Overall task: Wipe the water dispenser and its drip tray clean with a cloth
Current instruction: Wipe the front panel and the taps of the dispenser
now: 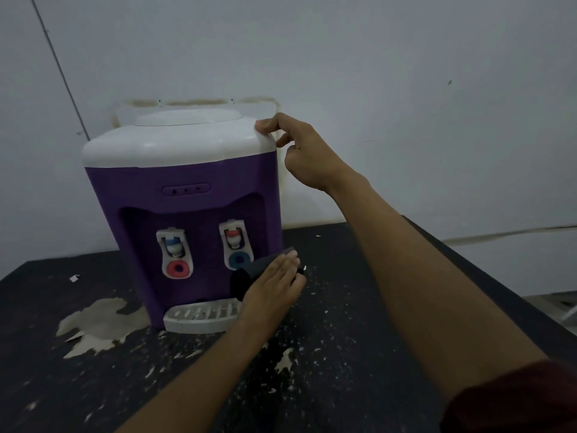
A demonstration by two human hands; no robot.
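purple dispenser (187,189) with a white top (175,142) stands upright at the desk's (359,339) far left, its back close to the wall (406,89). white slotted tray (199,320) sits at the foot of the dispenser's front, resting on the desk. two taps (174,245) are set in the front recess above the tray. left hand (274,282) lies flat on a dark cloth (249,273), fingers straight and together, pressing it against the dispenser's lower front right corner, just above the tray's right end. the cloth is bunched under the palm; the thumb is hidden. right hand (306,151) is at the top's right rear corner: index finger hooked over the white edge, remaining fingers curled beside the side wall; whether the thumb touches cannot be told. dark red sleeve (515,398) shows at the right forearm. desk surface is dark, with the coating peeled in pale patches at the left near the dispenser and flecks scattered across the middle.
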